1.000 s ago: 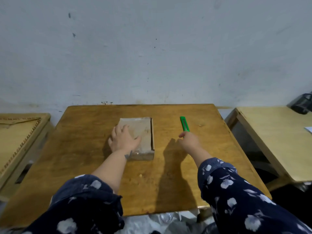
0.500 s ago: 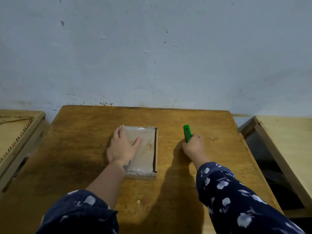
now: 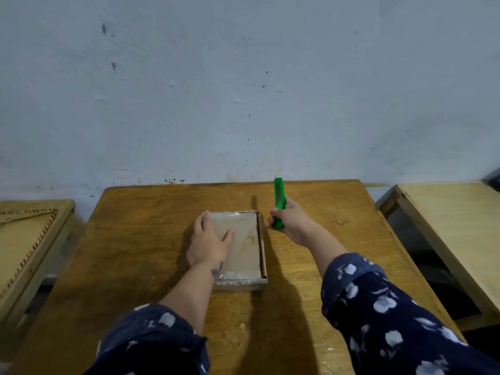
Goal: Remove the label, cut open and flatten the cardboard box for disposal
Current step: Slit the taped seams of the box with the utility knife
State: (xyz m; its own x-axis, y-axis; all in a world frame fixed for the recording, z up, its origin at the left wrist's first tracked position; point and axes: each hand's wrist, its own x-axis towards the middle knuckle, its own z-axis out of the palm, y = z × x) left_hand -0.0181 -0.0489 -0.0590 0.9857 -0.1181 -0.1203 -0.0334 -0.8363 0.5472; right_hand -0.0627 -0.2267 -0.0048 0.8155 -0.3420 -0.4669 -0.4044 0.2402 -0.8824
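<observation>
A flat cardboard box (image 3: 244, 255) wrapped in shiny clear tape lies in the middle of the wooden table (image 3: 135, 239). Dark handwriting marks its top near the right edge. My left hand (image 3: 209, 243) rests flat on the box's left half, fingers straight, thumb spread to the right. My right hand (image 3: 288, 221) grips a green utility knife (image 3: 278, 197) just right of the box's far corner. The knife is lifted off the table and points up and away from me. Whether its blade is out cannot be told.
A pale wall rises right behind the table. A second wooden table (image 3: 454, 226) stands to the right across a dark gap. On the left sits a low wooden piece (image 3: 24, 234) with a patterned border. A small crumb (image 3: 242, 326) lies near the table's front.
My right hand closed around the green knife on the table and lifted it, tip now pointing upward. My left hand stayed flat on the box.
</observation>
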